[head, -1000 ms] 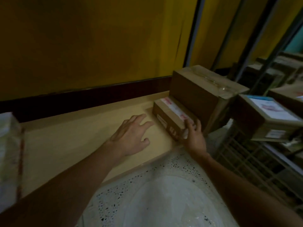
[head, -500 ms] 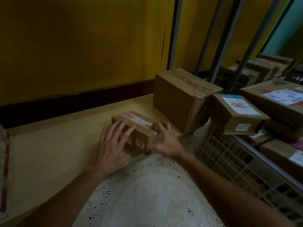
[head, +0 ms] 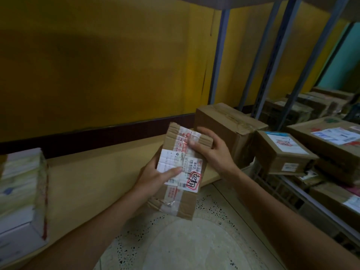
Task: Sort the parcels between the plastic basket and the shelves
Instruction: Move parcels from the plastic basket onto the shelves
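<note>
Above the wooden shelf (head: 87, 182) I hold the small taped parcel (head: 180, 169) tilted label-up to read it; left hand (head: 153, 178) grips below, right hand (head: 212, 151) clasps its top edge.

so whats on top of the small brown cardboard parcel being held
The small brown cardboard parcel bears a white shipping label, red-printed tape and a red-edged handwritten sticker; the left hand and right hand cover parts of them.

Bare left hand (head: 155, 176) and bare right hand (head: 212, 151); behind each hand, forearm (head: 97, 221) uncovered as far as shown.
</note>
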### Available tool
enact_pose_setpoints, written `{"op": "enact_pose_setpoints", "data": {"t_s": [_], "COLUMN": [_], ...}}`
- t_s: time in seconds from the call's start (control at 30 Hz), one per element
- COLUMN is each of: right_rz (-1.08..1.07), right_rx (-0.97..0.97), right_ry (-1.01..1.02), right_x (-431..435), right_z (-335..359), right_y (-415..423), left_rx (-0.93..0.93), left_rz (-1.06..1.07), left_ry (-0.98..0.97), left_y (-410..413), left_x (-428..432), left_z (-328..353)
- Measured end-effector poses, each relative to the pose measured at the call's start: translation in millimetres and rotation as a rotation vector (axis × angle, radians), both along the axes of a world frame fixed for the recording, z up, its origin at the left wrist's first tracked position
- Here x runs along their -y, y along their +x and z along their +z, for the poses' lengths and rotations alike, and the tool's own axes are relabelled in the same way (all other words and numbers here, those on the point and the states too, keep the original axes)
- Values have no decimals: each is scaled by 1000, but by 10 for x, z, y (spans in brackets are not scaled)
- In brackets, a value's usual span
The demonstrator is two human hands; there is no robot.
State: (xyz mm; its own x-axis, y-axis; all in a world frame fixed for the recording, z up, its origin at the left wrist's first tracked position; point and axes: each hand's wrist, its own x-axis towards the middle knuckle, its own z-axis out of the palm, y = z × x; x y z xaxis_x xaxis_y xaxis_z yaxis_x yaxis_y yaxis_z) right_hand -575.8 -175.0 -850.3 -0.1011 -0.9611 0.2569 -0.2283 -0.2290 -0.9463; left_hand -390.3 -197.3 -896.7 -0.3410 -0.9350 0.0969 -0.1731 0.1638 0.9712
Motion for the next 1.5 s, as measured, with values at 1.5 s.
{"op": "enact_pose_setpoints", "data": {"t_s": [1.5], "right_rz": [-981], "right_rx": [-442], "right_ry": [521], "right_x": [-3052], "right_z": [266], "right_y": [-4537], "left_rx": [767], "left_rz": [-704], "left_ry": [-622], "left_y": [-4196], "left_x": [-2060], "left_z": [100]}}
